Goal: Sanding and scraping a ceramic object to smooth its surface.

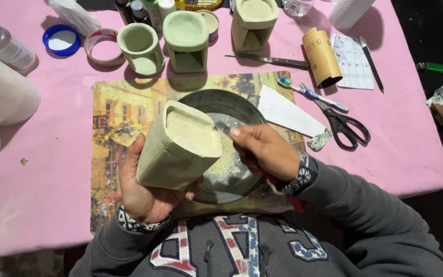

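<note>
My left hand [139, 192] grips a pale green cast block [175, 149] from below, tilted with its rough, recessed end facing up. It hangs over a round metal pan [221, 100] with pale dust in its bottom. My right hand [265, 151] is closed next to the block's upper right edge, thumb touching it. It holds a thin tool with a red handle [297, 204] that sticks out past the wrist; the tool's tip is hidden. The pan rests on a picture placemat [121, 113] on a pink tablecloth.
Three similar green cast pieces [140, 47] [186, 35] [254, 21] stand at the back. A knife [267, 60], sandpaper roll [321, 56], toothbrush [311, 95], scissors [344, 125] and pen [371, 64] lie to the right. At left are a tape roll [102, 46], blue lid [61, 40] and white cylinder [1, 92].
</note>
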